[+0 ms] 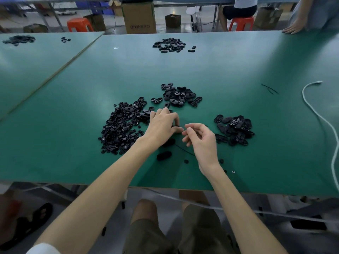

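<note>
Left hand [161,123] grip pinches small black oval plastic shell [176,128] just right of black plastic disc heap [119,129]; right hand [201,138] grip unclear. Likely light, stiff, slick: pinch edges.

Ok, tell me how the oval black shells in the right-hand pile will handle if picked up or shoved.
The oval shells look like thin hollow moulded plastic, so probably stiff and light. Their glossy surfaces suggest they may slip in a pinch. Lying loose and overlapping on the smooth green table, the heap would likely slide and scatter.
</note>
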Demonstrator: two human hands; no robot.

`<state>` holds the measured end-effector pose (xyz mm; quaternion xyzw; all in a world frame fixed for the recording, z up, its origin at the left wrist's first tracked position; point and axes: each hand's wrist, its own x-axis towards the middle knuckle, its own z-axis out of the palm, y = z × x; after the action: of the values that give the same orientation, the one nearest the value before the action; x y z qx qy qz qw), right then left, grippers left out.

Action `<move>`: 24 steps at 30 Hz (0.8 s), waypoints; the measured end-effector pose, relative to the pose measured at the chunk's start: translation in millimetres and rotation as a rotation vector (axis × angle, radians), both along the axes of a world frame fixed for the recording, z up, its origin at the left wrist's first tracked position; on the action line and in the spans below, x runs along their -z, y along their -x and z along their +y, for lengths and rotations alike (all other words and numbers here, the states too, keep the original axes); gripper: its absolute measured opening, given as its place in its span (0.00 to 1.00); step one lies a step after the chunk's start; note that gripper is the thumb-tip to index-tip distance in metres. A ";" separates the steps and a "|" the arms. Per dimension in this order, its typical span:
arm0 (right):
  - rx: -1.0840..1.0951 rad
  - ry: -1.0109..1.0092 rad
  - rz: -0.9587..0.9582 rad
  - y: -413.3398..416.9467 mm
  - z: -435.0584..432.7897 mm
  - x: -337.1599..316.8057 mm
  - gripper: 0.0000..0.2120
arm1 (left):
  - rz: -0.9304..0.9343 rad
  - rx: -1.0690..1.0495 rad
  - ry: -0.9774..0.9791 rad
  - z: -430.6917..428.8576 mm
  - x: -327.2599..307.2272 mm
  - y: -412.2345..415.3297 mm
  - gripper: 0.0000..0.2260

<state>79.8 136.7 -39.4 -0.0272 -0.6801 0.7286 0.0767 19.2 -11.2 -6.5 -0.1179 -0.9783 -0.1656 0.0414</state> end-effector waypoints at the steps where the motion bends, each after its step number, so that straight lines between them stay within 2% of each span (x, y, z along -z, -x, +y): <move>1: 0.001 0.001 0.000 0.0 0.4 0.2 0.06 | -0.034 -0.017 -0.011 -0.5 -0.5 -0.7 0.12; 6: 0.035 0.020 0.001 1.1 2.4 1.2 0.04 | -0.146 -0.039 -0.412 -1.1 -5.1 -8.8 0.12; 8: 0.054 0.014 0.005 1.6 3.8 2.4 0.03 | -0.174 -0.024 -0.480 -0.9 -8.7 -11.9 0.11; 14: 0.052 -0.037 0.015 2.1 4.4 2.8 0.01 | -0.218 0.096 -0.554 -8.7 -21.4 -20.4 0.05; 19: 0.000 -0.020 0.008 1.1 3.2 1.9 0.02 | -0.228 0.098 -0.620 -19.9 -24.2 -27.2 0.02; 21: 0.003 -0.019 0.009 1.1 3.0 2.0 0.03 | -0.198 0.064 -0.570 -31.2 -23.3 -26.3 0.02; 24: 0.006 -0.005 0.003 1.9 2.8 2.2 0.02 | -0.101 -0.073 -0.376 -57.3 -17.5 -27.2 0.03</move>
<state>78.0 139.6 -41.6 -0.0280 -0.6818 0.7267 0.0800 46.4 -68.5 11.0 -0.0643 -0.9345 -0.3494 0.0196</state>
